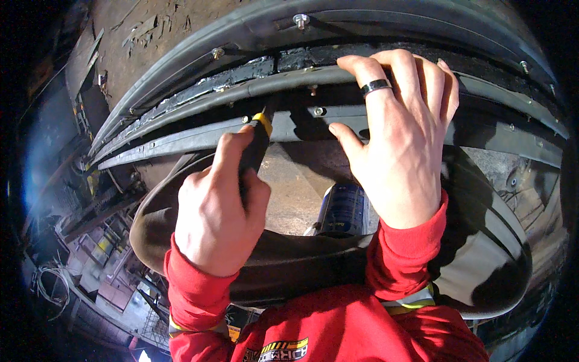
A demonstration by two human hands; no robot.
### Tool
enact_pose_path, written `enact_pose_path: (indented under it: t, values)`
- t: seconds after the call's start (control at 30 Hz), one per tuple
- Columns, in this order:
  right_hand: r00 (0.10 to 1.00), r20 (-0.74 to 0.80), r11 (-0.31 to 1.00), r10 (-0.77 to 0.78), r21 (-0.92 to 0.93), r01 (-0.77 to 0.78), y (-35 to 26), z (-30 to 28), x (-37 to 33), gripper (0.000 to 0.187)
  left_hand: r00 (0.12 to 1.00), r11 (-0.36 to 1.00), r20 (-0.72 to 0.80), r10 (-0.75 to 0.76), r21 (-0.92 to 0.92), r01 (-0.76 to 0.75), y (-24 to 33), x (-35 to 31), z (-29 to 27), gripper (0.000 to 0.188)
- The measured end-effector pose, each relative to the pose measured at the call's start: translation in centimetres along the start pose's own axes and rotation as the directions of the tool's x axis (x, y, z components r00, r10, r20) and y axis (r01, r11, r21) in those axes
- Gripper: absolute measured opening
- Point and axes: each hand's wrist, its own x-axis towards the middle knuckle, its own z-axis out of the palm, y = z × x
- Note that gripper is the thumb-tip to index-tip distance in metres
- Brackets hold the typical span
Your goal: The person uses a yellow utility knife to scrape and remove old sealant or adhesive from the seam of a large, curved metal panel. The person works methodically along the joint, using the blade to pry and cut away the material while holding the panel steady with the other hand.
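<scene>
My left hand (211, 211) is wrapped around a black and yellow utility knife (256, 148). The knife's tip points up at the shadowed gap under a long, rounded grey strip (259, 80). My right hand (401, 133) rests with fingers spread over that same strip, its fingertips reaching to the black, glossy material (241, 71) behind it; a dark ring is on one finger. A lower grey flange (199, 135) with bolts, one of them a bolt (319, 111) between my hands, runs in front of the gap.
A blue can (342, 208) lies between my knees, below the flange. Another curved grey band (374, 27) with protruding bolts arches along the far side. At the lower left are coiled cable (53, 286) and scattered clutter. Worn brown ground (181, 18) shows beyond.
</scene>
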Motion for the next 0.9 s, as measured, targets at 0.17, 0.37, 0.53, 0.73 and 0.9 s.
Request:
enact_pose_path:
  t: [0.17, 0.37, 0.53, 0.73, 0.9]
  values:
    - [0.999, -0.026, 1.000, -0.023, 0.002, 0.023, 0.4, 0.1, -0.1, 0.064, 0.996, 0.995, 0.084, -0.036, 0.100, 0.028, 1.3, 1.5, -0.8, 0.034]
    - [1.000, -0.011, 0.999, -0.009, 0.034, 0.009, 0.1, -0.3, 0.0, 0.064, 0.992, 0.994, 0.085, -0.090, 0.068, 0.085, 1.7, 0.7, -0.4, 0.035]
    - [1.000, 0.009, 0.999, -0.008, 0.039, 0.007, -0.1, -0.6, 0.0, 0.064, 0.998, 0.978, -0.030, 0.051, 0.204, -0.044, 1.7, 0.0, 0.9, 0.038]
    - [1.000, 0.030, 1.000, 0.008, 0.006, -0.008, -0.4, -0.6, 0.3, 0.058, 1.000, 0.998, -0.009, 0.022, -0.050, -0.022, -0.7, -0.4, -0.5, 0.037]
    - [1.000, -0.016, 0.994, -0.002, -0.105, 0.000, -0.9, 0.6, 1.2, 0.048, 0.974, 0.927, -0.111, -0.195, -0.345, 0.146, -3.8, -6.1, -1.9, 0.048]
